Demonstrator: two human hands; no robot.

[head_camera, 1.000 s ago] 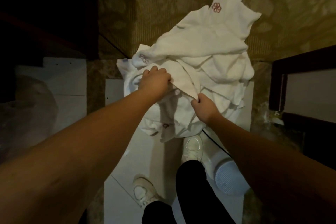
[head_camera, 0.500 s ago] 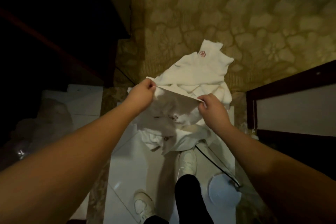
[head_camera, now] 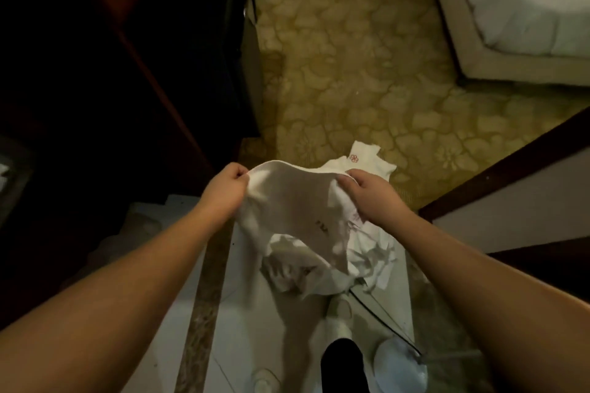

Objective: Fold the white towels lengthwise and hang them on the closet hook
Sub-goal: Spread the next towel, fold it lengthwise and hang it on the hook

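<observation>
I hold a white towel [head_camera: 297,207] up in front of me by its top edge. My left hand [head_camera: 223,191] pinches the left corner and my right hand [head_camera: 370,195] grips the right corner. The towel hangs down between them and has dark marks near its middle. Below it, a heap of other white towels [head_camera: 367,252] lies on the floor; one with a small red flower emblem [head_camera: 353,157] pokes out behind the held towel. No closet hook shows in this view.
Dark wooden closet furniture [head_camera: 127,73] fills the left. A patterned carpet [head_camera: 351,73] lies ahead, a bed [head_camera: 526,9] at the top right, a dark door frame [head_camera: 498,175] on the right. My white shoes [head_camera: 340,316], a black cable and a round white object [head_camera: 399,364] are on the tile floor.
Both hands have lifted one towel clear of the heap and spread its top edge apart. My view has risen, so the heap looks smaller and the bed has come into sight.
</observation>
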